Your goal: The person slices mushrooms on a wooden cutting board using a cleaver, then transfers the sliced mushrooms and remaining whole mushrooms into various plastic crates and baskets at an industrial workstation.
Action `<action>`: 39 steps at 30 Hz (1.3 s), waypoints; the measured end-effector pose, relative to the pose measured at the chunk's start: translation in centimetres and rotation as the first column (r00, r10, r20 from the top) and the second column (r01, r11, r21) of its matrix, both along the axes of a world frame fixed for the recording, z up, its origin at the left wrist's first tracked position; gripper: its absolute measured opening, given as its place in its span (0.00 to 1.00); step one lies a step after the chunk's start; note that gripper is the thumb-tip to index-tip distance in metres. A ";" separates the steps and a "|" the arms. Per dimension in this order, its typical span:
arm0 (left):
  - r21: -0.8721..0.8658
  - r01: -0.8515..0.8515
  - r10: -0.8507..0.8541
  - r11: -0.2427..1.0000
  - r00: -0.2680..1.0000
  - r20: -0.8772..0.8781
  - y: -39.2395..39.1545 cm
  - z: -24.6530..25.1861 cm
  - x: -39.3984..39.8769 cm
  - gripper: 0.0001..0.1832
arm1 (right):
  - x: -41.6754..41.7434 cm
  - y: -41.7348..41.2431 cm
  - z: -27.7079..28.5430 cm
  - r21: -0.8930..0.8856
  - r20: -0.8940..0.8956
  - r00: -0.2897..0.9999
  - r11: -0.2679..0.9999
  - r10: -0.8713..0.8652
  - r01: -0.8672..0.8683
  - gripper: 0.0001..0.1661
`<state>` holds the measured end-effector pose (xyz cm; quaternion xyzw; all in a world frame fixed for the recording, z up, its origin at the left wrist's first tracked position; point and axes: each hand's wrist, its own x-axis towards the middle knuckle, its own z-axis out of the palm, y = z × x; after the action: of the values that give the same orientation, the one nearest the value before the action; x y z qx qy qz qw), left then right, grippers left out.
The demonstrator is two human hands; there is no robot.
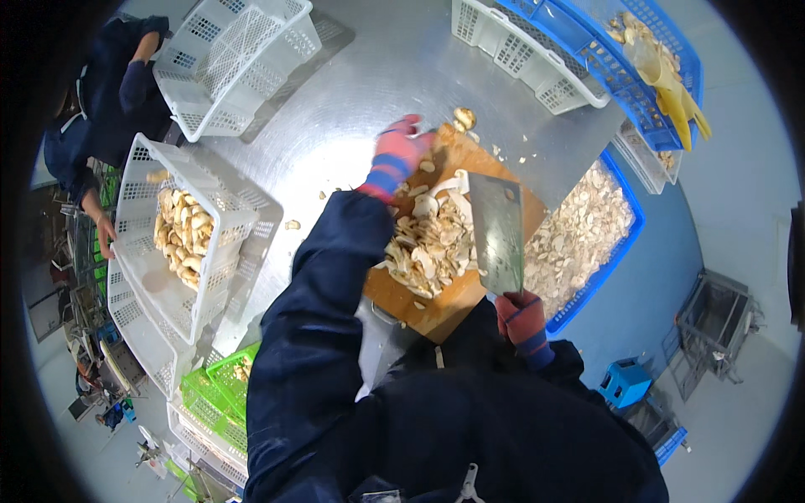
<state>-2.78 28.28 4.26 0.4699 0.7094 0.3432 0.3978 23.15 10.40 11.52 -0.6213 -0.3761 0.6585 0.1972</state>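
My right hand [521,316], in a red glove with blue stripes, grips a broad cleaver [497,229] at its lower end. The blade lies along the right side of a heap of sliced mushrooms [431,246] on a wooden cutting board [462,311]. Over the board's far left edge, my left hand [400,154] wears a matching glove, slightly blurred. Its fingers are apart, and nothing shows between them. A whole mushroom [465,117] sits just beyond the board's far corner, to the right of that hand.
A white crate [236,217] with whole mushrooms stands left on the steel table [377,75], a co-worker's hand [105,236] at its side. Right of the board is a blue bin [635,201] of slices. Yellow gloves [674,104] hang over a blue basket [585,47] at upper right.
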 end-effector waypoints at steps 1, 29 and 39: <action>0.116 0.118 -0.090 0.986 0.971 -0.223 2.1 -0.5 2.0 0.29 | 0.3 0.2 0.4 0.027 0.011 1.000 1.000 -0.007 0.007 0.08; -0.114 -0.614 0.236 0.781 0.122 0.964 -37.5 1.3 -4.2 0.25 | -3.9 -4.8 -9.7 0.072 0.535 0.639 0.724 0.553 -0.686 0.13; 0.293 -0.755 0.806 0.587 0.580 -0.121 -49.0 12.3 -8.6 0.34 | -4.2 -1.9 2.6 0.006 -0.019 0.859 0.859 0.511 -0.511 0.15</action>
<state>-11.34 -20.71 16.61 0.1846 0.8458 0.4964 0.0638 18.94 8.54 14.07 -0.4928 -0.5256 0.6932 0.0193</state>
